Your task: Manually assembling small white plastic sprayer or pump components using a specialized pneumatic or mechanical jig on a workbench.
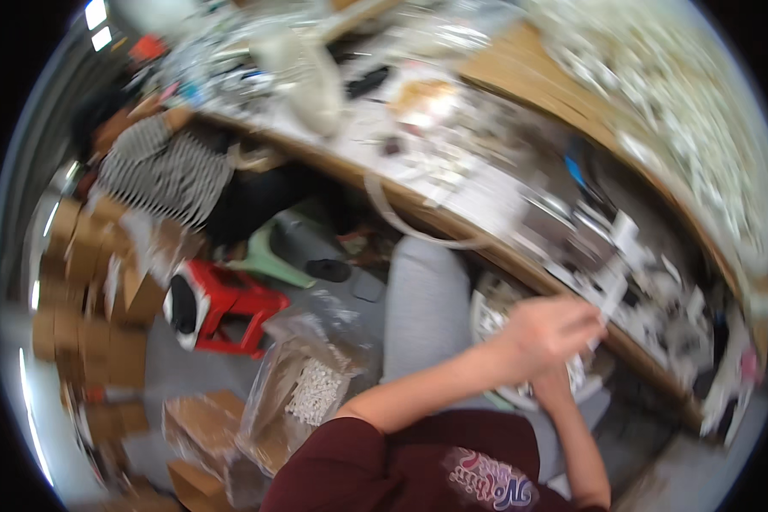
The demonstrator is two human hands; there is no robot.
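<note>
My left hand (pixel 548 334) reaches across in front of my body, its fingers curled and pressed together near the table edge. A narrow white strip (pixel 611 297) shows at its fingertips; blur hides whether the fingers grip it. My right hand (pixel 555 381) is below and behind the left one, with its fingers hidden. Under both hands a pale round container (pixel 478 309) with small whitish pieces stands by my legs, partly covered by my arm.
The long table (pixel 495 200) carries white parts, dark metal blocks (pixel 563 226) and a cardboard-edged heap of clear strips (pixel 657 94). To the left are a red stool (pixel 246 316), a bag of small white pieces (pixel 316 388), stacked cartons (pixel 102 333) and a seated person in stripes (pixel 166 171).
</note>
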